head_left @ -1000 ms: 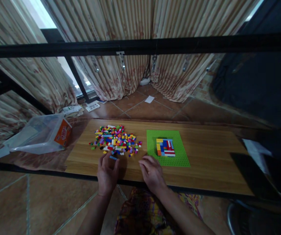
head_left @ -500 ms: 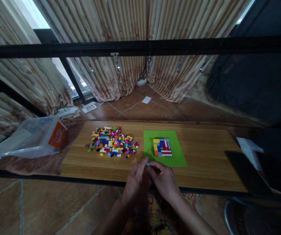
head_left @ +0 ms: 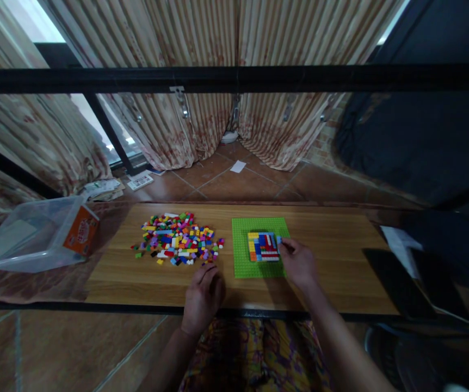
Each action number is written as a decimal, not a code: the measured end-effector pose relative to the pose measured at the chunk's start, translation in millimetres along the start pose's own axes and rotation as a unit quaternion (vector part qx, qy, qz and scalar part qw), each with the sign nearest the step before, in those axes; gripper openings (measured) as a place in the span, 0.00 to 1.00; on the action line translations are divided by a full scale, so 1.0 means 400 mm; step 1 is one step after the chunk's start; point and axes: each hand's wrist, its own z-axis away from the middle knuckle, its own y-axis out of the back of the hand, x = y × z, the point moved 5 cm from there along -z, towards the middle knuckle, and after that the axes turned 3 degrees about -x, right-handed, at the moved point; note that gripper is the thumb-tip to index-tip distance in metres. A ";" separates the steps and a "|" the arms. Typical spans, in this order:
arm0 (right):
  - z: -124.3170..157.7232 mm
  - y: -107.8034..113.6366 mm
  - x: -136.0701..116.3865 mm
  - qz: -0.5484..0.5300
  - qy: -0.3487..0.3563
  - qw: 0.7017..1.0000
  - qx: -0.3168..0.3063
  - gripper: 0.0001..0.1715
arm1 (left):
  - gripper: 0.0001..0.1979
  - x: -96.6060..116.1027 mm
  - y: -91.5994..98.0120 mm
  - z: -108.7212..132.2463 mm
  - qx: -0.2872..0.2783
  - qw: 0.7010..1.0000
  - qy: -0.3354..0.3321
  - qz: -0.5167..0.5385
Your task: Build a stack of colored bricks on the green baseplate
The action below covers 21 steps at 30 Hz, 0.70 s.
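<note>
My right hand (head_left: 300,262) pinches a small light blue brick (head_left: 279,239) at the right edge of the block build. That build (head_left: 264,246) is a low square of red, white, blue, yellow and orange bricks. It sits on a green studded baseplate (head_left: 240,267). My left hand (head_left: 202,296) is by the table's front edge, just below the brick pile, with its fingers curled in. What those fingers hold, if anything, is hidden. Many loose coloured bricks (head_left: 177,239) lie in a spread heap left of the baseplate.
A wooden table (head_left: 332,283) carries the bricks and baseplate. At the left stands a clear plastic bin (head_left: 42,239) with an orange label. Dark flat panels (head_left: 397,280) and white paper (head_left: 400,247) lie at the right. A black rail (head_left: 202,80) crosses before the curtains.
My hands have parted. The right one has carried the light blue brick forward and right to the build's edge; the left has moved left towards the pile. The view has shifted slightly.
</note>
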 end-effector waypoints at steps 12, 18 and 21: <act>-0.036 -0.049 -0.012 0.053 0.011 0.998 -0.031 0.22 | 0.10 0.007 -0.002 0.000 0.011 1.000 -0.005 -0.005; -0.035 -0.045 0.017 -0.002 0.005 1.000 -0.022 0.27 | 0.11 0.009 -0.004 0.003 0.008 1.000 -0.006 -0.007; -0.042 -0.047 0.041 -0.053 -0.034 0.998 -0.013 0.27 | 0.10 0.013 -0.003 0.002 0.008 1.000 -0.006 -0.008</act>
